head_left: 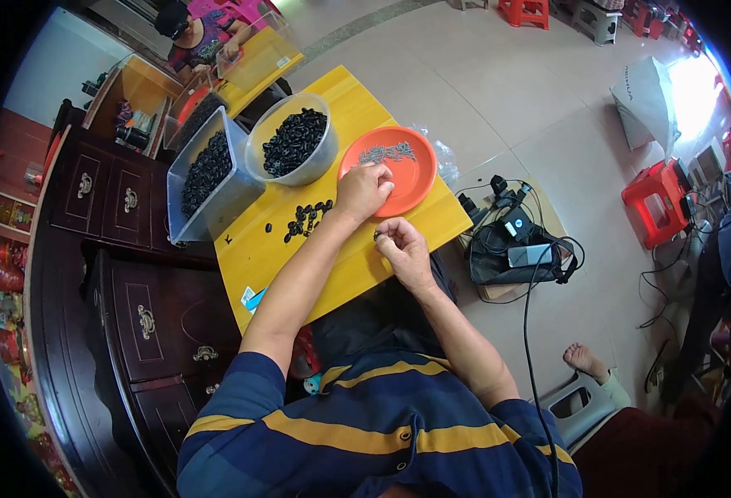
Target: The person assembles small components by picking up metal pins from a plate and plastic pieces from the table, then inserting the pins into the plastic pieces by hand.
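My left hand (364, 191) is over the near-left rim of an orange plastic plate (419, 178). Its fingers are bent together beside a heap of small grey metal pieces (389, 153); what they hold, if anything, is too small to make out. Just past the plate's near edge, my right hand (407, 256) pinches a small black part (377, 236) between thumb and fingers. Several loose black oval parts (306, 218) lie on the yellow table, left of my left wrist. Behind them a round clear tub (326, 158) is filled with similar black parts.
A rectangular clear bin (231, 199) of black parts sits at the table's left. A blue-handled tool (254, 300) lies at the near-left edge of the yellow table (345, 91). Dark drawers (146, 319) stand left. A black bag with cables (519, 249) is right. Another person (204, 37) works far left.
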`<state>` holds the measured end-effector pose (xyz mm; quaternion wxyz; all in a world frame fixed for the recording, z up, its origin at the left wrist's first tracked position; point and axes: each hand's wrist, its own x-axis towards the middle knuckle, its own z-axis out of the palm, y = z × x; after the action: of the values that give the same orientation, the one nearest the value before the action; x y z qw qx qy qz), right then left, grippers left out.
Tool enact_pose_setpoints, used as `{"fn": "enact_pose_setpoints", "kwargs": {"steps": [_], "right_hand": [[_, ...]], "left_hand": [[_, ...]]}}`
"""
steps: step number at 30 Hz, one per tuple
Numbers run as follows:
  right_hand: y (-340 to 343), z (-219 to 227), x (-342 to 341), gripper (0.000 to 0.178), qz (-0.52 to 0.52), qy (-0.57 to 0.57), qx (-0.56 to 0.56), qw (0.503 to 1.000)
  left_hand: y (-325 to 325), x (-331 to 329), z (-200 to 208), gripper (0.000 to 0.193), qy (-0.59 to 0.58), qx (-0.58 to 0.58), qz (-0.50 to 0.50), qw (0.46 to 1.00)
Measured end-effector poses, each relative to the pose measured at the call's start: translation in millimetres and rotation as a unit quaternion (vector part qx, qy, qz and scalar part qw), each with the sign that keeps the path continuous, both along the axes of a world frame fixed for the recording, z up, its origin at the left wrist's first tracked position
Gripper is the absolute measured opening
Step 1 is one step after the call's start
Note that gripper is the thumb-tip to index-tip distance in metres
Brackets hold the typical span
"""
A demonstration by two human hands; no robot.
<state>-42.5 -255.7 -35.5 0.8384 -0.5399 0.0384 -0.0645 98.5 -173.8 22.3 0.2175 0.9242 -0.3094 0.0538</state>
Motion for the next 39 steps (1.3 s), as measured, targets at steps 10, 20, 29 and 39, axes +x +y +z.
{"fn": "enact_pose_setpoints", "kwargs": {"steps": [10, 20, 29, 39], "right_hand": [[1.9, 0.0, 2.0, 0.013, -0.014, -0.001, -0.004, 1.000], [3.3, 9.0, 1.2, 0.009, -0.010, 0.000, 0.062, 0.998], [48.1, 13.6, -6.3, 0.011, 0.059, 0.006, 0.026, 0.998], [61.7, 1.1, -3.4, 0.011, 0.102, 0.024, 0.009, 0.994]], "left_hand": [[-6.7, 15.3, -1.5, 0.014, 0.006, 0.129, -0.032, 0.991], [68.0, -64.2, 24.0, 0.005, 0.161, -0.263, 0.052, 0.950], [128.0, -126.4, -3.4, 0.008, 0.293, -0.404, 0.116, 0.859], [139.4, -132.1, -10.2, 0.016, 0.186, -0.383, 0.109, 0.898]]}}
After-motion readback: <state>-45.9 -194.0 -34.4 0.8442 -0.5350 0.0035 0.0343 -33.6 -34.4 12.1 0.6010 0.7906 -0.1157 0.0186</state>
